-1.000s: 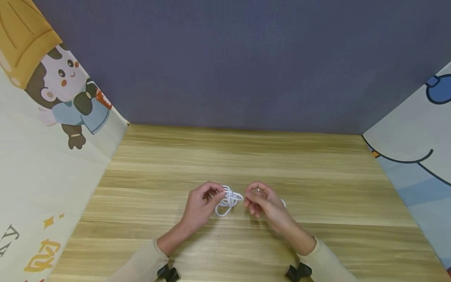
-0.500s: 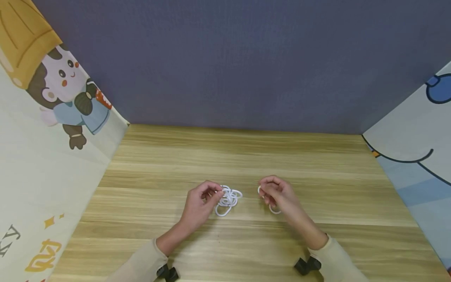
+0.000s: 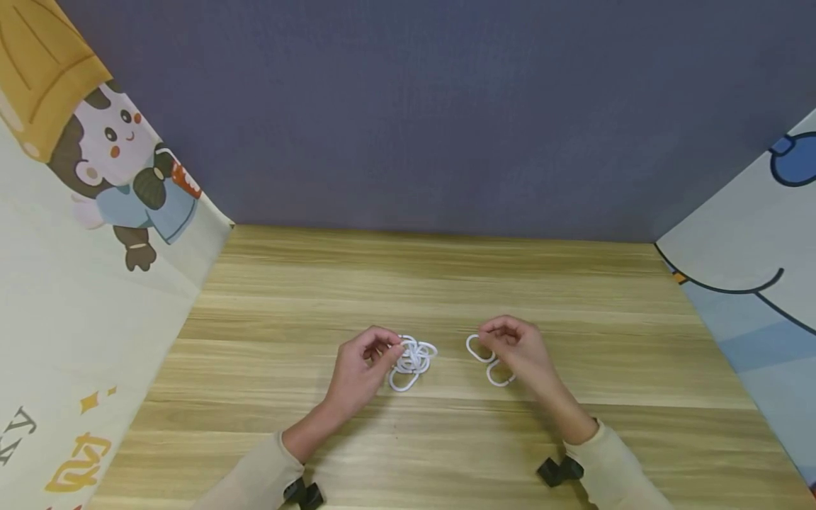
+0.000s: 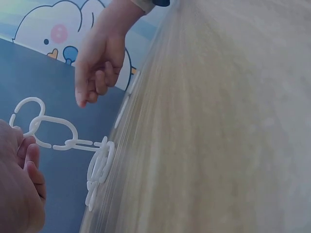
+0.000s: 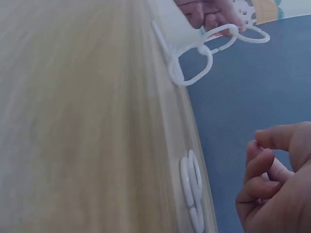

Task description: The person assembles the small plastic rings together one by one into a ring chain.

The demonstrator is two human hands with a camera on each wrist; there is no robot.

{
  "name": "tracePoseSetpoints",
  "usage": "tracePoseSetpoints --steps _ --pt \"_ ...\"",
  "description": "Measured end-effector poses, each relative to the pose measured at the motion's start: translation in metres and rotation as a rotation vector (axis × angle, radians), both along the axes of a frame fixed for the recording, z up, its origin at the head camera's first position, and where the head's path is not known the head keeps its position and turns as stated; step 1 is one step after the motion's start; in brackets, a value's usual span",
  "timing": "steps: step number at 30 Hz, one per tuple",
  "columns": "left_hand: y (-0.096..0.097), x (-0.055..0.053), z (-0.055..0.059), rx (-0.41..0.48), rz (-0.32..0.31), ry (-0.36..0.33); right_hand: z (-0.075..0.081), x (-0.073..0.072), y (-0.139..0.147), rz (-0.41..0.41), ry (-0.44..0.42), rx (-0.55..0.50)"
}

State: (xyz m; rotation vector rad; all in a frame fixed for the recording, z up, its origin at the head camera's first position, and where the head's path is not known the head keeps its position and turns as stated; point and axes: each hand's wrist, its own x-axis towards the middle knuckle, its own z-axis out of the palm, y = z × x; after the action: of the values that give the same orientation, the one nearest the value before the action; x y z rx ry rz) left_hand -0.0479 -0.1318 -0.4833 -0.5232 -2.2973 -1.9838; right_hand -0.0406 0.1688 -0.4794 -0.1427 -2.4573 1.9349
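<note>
My left hand (image 3: pixel 363 365) pinches a white C-shaped plastic ring of a linked chain between thumb and fingertips. From it the chain runs down to a heap of white rings (image 4: pixel 100 162) on the table. A ring (image 5: pixel 257 38) near the left fingertips hangs above the surface. My right hand (image 3: pixel 519 350) hovers to the right, fingers loosely curled and thumb near the index finger, with nothing visible between them. Two separate white rings (image 3: pixel 482 360) lie flat under and beside it; in the head view the hand partly covers them.
The wood-grain table (image 3: pixel 408 276) carries only white rings in view. A dark blue-grey panel (image 3: pixel 408 120) stands at the back. Printed cartoon walls (image 3: pixel 57 304) rise at left and right. Each wrist wears a black camera mount (image 3: pixel 559 471).
My right hand has moved right, away from the heap, and let go of the white rings, which now lie on the table. My left hand has stayed almost still.
</note>
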Motion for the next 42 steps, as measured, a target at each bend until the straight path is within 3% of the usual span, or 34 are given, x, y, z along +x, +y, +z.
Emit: tracePoseSetpoints --steps 15,27,42 --pt "0.002 -0.001 0.001 0.004 0.014 -0.019 -0.024 -0.002 0.007 0.035 0.042 0.274" --pt "0.003 -0.002 0.001 -0.004 0.023 -0.022 -0.028 -0.004 0.01 0.091 0.081 0.466" --pt "0.003 -0.004 0.0 -0.012 0.02 -0.006 -0.026 -0.003 0.008 0.116 0.1 0.513"
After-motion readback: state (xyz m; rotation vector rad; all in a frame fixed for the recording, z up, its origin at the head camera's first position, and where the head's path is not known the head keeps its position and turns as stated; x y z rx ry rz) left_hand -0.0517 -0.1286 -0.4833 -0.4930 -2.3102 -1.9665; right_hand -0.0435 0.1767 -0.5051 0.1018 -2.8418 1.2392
